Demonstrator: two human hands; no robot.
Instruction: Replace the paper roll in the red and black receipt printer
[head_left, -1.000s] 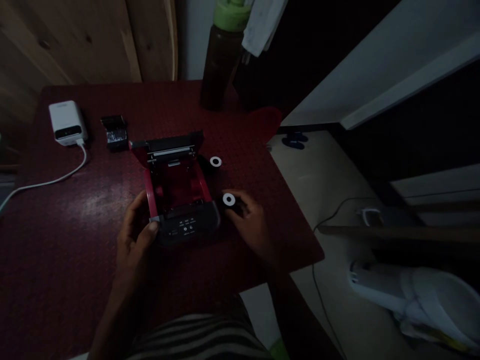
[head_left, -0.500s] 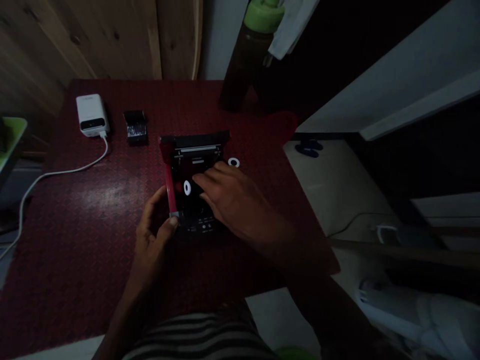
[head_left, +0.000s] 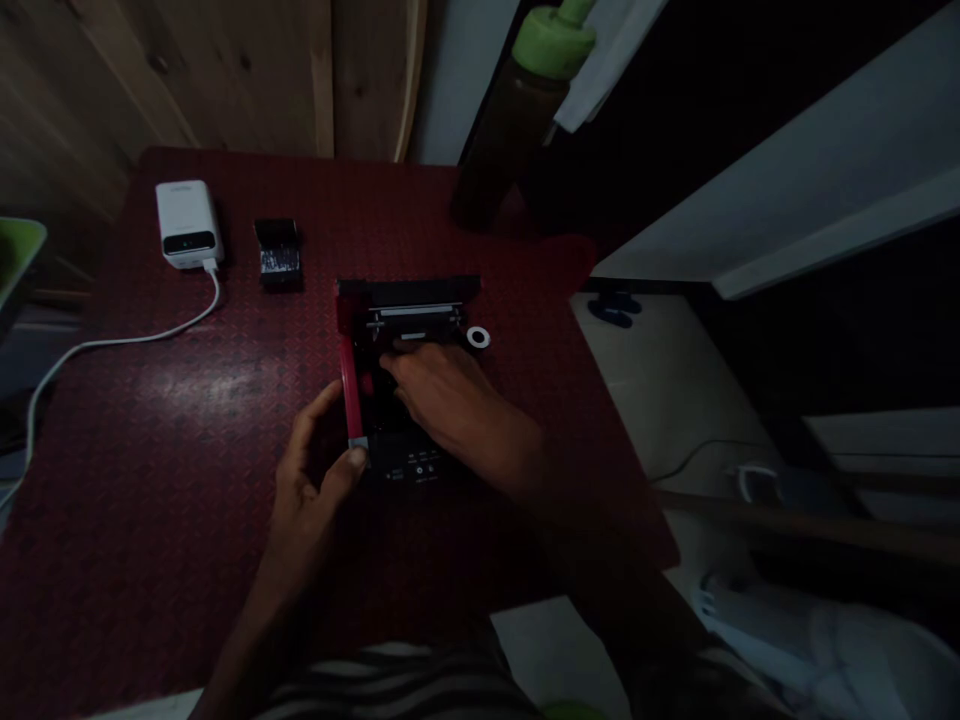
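A red and black thermal printer (head_left: 354, 395) sits on the table with its lid (head_left: 412, 292) raised. My left hand (head_left: 311, 475) grips its near left side, thumb on the front corner and fingers along the wall. Deep in the printer's bay is my right hand (head_left: 442, 385), fingers bent downward and closed. The black roll it carried earlier is hidden beneath it now, so the fingertips' hold does not show. Just right of the lid, a second black roll with a white core end (head_left: 478, 338) rests on the table.
On the red patterned table (head_left: 187, 420) lie a white power bank (head_left: 187, 225) with a white cable (head_left: 127, 342) and a small black item (head_left: 279, 255). A dark bottle with a green cap (head_left: 551, 45) stands at the back right. Slippers (head_left: 613, 308) are on the floor.
My right hand has brought the black roll from beside the printer into its bay, then moved slightly deeper, and the roll's white end has gone out of sight. My left hand stays on the printer.
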